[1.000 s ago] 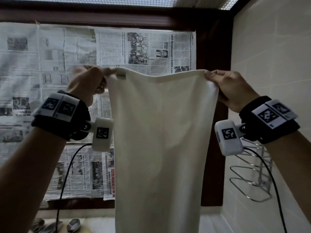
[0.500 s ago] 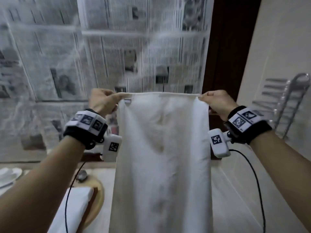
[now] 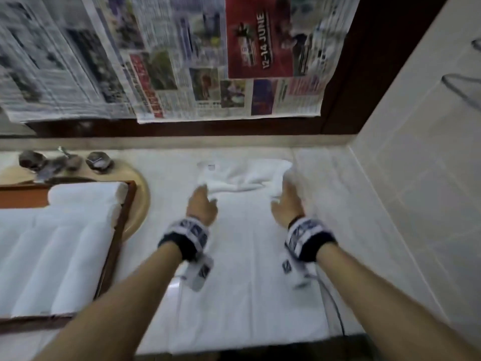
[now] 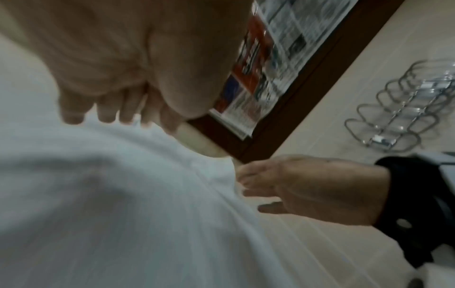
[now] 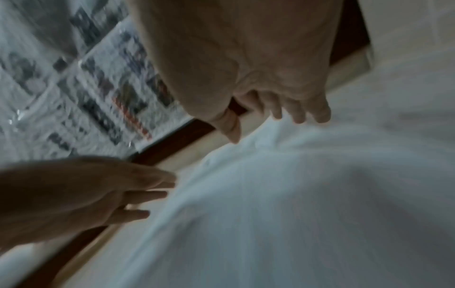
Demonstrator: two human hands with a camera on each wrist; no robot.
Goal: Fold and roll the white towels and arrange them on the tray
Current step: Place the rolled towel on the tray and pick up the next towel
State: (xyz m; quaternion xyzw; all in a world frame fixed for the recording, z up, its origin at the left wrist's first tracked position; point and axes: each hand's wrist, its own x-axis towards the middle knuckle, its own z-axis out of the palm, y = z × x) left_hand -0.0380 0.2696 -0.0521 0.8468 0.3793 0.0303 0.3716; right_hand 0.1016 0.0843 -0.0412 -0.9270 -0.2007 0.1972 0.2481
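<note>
Left hand: the left hand (image 3: 201,204) lies at the left edge of the white towel (image 3: 244,269), near the far end. Its fingers (image 4: 74,109) point down onto the cloth, spread and fairly straight. No curl round the cloth is visible, though the frames are blurred.
Right hand: the right hand (image 3: 285,204) sits at the towel's right edge, level with the left. Its fingers (image 5: 298,113) reach loosely down to the cloth. The blur hides whether any pinch the hem.
Towel: spread lengthwise on the pale counter (image 3: 351,230), running from 6 o'clock up to 12 o'clock. The far end (image 3: 247,173) is rumpled beyond the fingertips, with a small label showing near its left corner.
Tray: a wooden tray (image 3: 114,246) lies at 9 o'clock of the hands, apart from the towel. It holds rolled white towels (image 3: 52,243) side by side.
Beyond the tray: a round golden plate (image 3: 140,194) lies partly under the tray's far corner. Small metal pieces (image 3: 65,162) sit at 10 o'clock.
Wall: newspaper sheets (image 3: 182,61) hang at 12 o'clock on a dark wooden frame (image 3: 364,74).
Right side: a wire rack (image 4: 399,109) is fixed to the tiled wall at 2 o'clock.
</note>
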